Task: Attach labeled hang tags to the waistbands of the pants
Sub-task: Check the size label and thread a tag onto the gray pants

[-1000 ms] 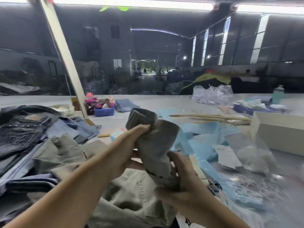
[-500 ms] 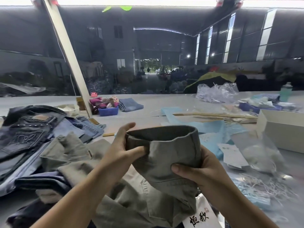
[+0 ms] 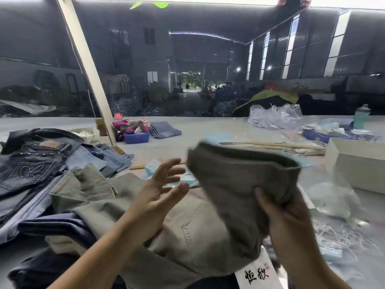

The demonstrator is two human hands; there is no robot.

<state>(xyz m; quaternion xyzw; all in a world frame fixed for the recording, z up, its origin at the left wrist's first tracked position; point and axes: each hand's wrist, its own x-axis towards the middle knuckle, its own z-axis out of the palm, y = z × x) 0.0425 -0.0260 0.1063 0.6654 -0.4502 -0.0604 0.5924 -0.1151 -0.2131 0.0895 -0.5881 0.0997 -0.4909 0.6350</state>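
My right hand [image 3: 291, 217] has its thumb and fingers curled into the olive-grey pants [image 3: 239, 184], bunching the cloth of the raised part just below its top edge. My left hand [image 3: 160, 190] is free, fingers spread and straight, holding nothing, just left of that raised fold and not touching it. The raised part is smeared by motion, so I cannot say for sure whether the band along its top is the waistband or a cuff; I judge it a rolled edge of the garment.

The rest of the pants lies below the raised fold, draped toward me over other khaki and navy pairs. A white tag with black characters [image 3: 258, 275] shows under the fold at the bottom of the view; whether it is already fastened to anything I cannot tell. Loose white tag strings [image 3: 341, 236] lie to the right of the fold, with pale blue cards among them. A stack of jeans [image 3: 37, 159] sits well to the left of the fold.

To do this step well, I would bring the left hand back onto the band opposite the right, pull it flat and taut between both hands, and find a belt loop before reaching for a string. Keeping the right-hand grip near the edge matters; gripping lower lets the band flop and hides the loop.
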